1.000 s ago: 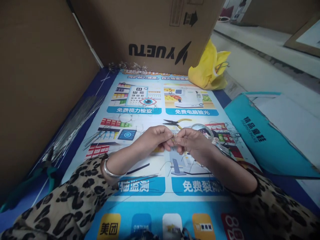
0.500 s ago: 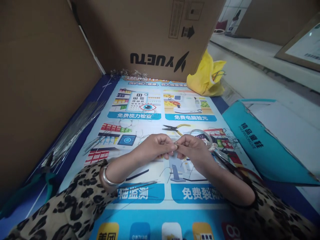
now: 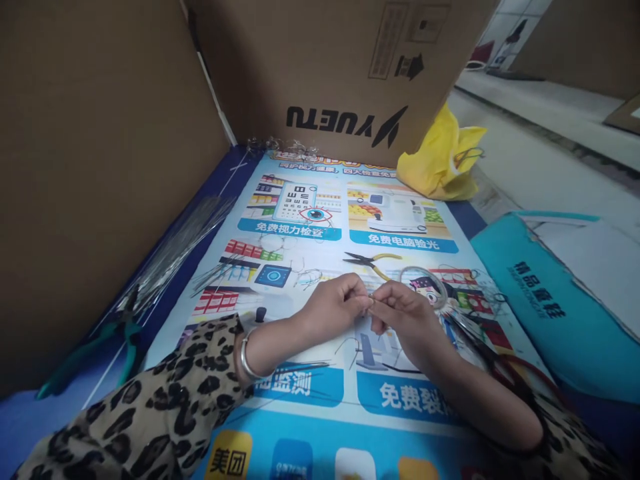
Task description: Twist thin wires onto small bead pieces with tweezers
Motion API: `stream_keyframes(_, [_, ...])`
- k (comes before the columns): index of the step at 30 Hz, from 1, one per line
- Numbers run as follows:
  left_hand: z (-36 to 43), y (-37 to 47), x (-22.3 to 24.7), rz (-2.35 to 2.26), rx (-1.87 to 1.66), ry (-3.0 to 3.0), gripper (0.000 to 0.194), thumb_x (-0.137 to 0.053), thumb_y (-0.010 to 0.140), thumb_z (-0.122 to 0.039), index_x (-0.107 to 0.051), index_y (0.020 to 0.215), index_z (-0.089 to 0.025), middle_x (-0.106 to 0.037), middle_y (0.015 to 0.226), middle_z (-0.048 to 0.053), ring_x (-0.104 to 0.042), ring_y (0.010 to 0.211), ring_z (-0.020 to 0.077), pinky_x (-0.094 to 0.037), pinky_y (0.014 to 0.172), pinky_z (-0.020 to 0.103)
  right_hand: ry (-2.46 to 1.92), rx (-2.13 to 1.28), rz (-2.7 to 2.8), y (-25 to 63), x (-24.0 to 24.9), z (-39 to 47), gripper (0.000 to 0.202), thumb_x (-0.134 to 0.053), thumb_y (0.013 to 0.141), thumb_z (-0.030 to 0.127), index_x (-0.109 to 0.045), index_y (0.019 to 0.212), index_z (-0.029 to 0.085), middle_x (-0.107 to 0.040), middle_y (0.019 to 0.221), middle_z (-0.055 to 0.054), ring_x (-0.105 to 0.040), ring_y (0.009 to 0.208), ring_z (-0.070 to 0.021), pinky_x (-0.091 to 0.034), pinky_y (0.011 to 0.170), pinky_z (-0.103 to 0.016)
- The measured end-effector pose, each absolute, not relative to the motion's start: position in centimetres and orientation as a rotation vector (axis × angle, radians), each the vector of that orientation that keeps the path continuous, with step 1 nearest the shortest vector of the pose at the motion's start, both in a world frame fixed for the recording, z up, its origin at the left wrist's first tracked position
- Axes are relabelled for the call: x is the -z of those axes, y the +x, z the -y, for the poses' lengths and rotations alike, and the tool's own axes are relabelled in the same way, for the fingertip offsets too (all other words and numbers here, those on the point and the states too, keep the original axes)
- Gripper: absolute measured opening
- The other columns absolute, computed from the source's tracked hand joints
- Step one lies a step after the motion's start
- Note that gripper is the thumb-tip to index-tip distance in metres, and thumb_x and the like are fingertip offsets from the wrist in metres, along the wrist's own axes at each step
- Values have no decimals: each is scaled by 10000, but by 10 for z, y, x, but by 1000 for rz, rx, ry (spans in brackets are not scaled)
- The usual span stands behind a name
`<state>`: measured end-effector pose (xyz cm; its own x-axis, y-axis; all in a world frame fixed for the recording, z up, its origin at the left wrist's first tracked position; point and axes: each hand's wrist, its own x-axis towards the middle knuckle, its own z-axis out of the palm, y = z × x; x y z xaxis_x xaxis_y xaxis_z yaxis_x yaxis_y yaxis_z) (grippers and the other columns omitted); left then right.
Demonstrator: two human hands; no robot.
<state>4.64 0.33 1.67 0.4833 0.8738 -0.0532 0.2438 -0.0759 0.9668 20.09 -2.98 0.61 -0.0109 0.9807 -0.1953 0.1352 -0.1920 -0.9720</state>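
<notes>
My left hand [image 3: 340, 303] and my right hand [image 3: 400, 307] meet fingertip to fingertip over the middle of the printed poster [image 3: 320, 263]. Both are closed in a pinch around something too small to make out. Just beyond them lie pliers with yellow handles [image 3: 375, 260], their dark jaws pointing left. A pale ring-shaped coil [image 3: 439, 288] rests beside my right hand. Scissors with red handles [image 3: 493, 357] are partly hidden by my right forearm. Thin dark wires [image 3: 305, 366] lie on the poster near my left wrist.
A bundle of silvery wires [image 3: 175, 240] and green-handled pliers [image 3: 127, 327] lie at left. Cardboard [image 3: 340, 73] stands behind and at left. Wire pieces [image 3: 285, 148] lie at its base. A yellow bag [image 3: 440, 160] and a turquoise box [image 3: 530, 280] are at right.
The view has swung left, so the surroundings appear farther right. My fingertips remain together, with my left fingers curled a little more.
</notes>
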Motion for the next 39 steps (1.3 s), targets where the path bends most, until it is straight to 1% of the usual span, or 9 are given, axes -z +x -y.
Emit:
stream_keyframes(4, [-3, 46, -19, -998, -677, 1616, 135, -532, 769, -240, -489, 658, -177, -543, 634, -31, -481, 609, 100, -362, 581, 222, -1466, -1303, 1263, 198, -8, 29, 194, -642, 706, 356, -510, 685, 217, -564, 462, 47, -515, 430, -105, -416, 460, -235])
stream_keyframes(8, [-6, 44, -20, -1003, -622, 1540, 174, -517, 797, -333, -488, 713, -184, -480, 566, -59, -402, 485, 77, -328, 495, 200, -1457, -1401, 1593, 220, -31, 14, 188, -612, 717, 345, -616, 841, 205, -605, 570, 33, -580, 526, -113, -459, 515, -236])
stream_keyframes(10, [-8, 42, -19, -1024, -618, 1538, 195, -536, 788, -357, -483, 714, -184, -466, 572, -62, -390, 480, 72, -318, 478, 191, -1601, -1183, 1679, 247, -48, 4, 198, -635, 688, 340, -652, 830, 203, -644, 669, 11, -588, 562, -111, -458, 545, -236])
stream_keyframes(13, [-13, 39, -17, -1052, -640, 1593, 198, -553, 774, -362, -502, 713, -181, -497, 604, -49, -415, 511, 77, -333, 496, 188, -1780, -906, 1692, 302, -68, -7, 240, -555, 753, 397, -657, 805, 186, -657, 688, -20, -594, 621, -136, -451, 583, -250])
stream_keyframes(17, [-21, 35, -13, -1133, -564, 1678, 199, -554, 764, -382, -537, 719, -188, -545, 620, -35, -461, 539, 96, -346, 510, 198, -2363, -146, 2008, 363, -77, -11, 236, -458, 774, 277, -672, 771, 175, -682, 798, -61, -598, 751, -184, -403, 645, -270])
stream_keyframes(19, [-23, 35, -11, -1168, -511, 1732, 191, -550, 761, -382, -548, 727, -194, -550, 620, -37, -466, 541, 101, -343, 513, 203, -2524, -15, 2174, 375, -75, -11, 262, -433, 771, 252, -683, 775, 173, -688, 831, -78, -595, 776, -195, -386, 652, -271])
stream_keyframes(24, [-23, 35, -14, -1205, -375, 1905, 201, -499, 784, -391, -559, 755, -201, -555, 612, -41, -479, 555, 109, -347, 539, 218, -2584, -105, 2284, 371, -70, -12, 293, -428, 766, 250, -697, 872, 201, -689, 959, -63, -592, 841, -184, -377, 678, -246])
stream_keyframes(30, [-22, 35, -14, -1186, -327, 1983, 222, -474, 793, -406, -569, 771, -207, -569, 633, -42, -486, 584, 117, -347, 562, 230, -2780, -127, 2233, 369, -54, -16, 280, -503, 712, 267, -695, 876, 146, -676, 931, -147, -601, 827, -242, -391, 653, -290])
stream_keyframes(39, [-23, 36, -13, -1154, -334, 1982, 203, -473, 804, -380, -567, 770, -203, -567, 642, -45, -485, 585, 111, -345, 564, 228, -2692, -60, 2156, 365, -47, -22, 251, -427, 769, 209, -652, 866, 153, -675, 896, -111, -585, 791, -206, -353, 613, -265])
